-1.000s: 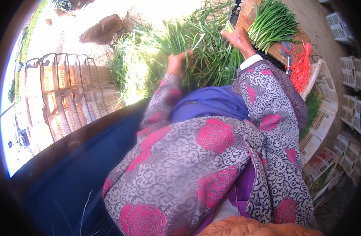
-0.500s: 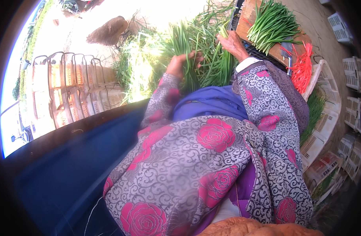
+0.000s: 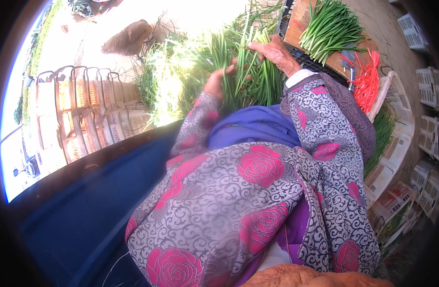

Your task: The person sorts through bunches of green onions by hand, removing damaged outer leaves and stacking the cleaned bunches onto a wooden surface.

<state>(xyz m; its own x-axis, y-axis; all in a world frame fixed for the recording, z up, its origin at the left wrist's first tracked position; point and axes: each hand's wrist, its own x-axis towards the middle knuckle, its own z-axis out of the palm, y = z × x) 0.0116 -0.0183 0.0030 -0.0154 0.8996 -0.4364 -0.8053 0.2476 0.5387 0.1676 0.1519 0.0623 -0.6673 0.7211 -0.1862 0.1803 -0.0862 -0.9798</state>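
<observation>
My left hand (image 3: 218, 82) is closed round a clump of long green chives (image 3: 218, 50), its fingers partly hidden among the leaves. To its right, my right hand (image 3: 276, 53) grips another bunch of chives (image 3: 268, 79) near the pale stem ends, with the leaves hanging down. A few loose stalks stand between the two hands. Beneath and behind both hands spreads a heap of untidy chives (image 3: 174, 71), sunlit and washed out on its left side. A blue-purple cloth (image 3: 255, 125) covers my lap just below the hands.
At upper right, a neat pile of chives (image 3: 332, 31) lies on a wooden board (image 3: 294, 32), beside red ties (image 3: 367, 83) and a grey metal tool (image 3: 347, 58). A white crate (image 3: 402, 112) holds more chives. Stacked crates (image 3: 92, 112) stand left, beyond a blue panel (image 3: 100, 189).
My right hand has moved slightly left with its chives, closer to my left hand. Some stalks now stand upright between the hands. My left hand has barely shifted.
</observation>
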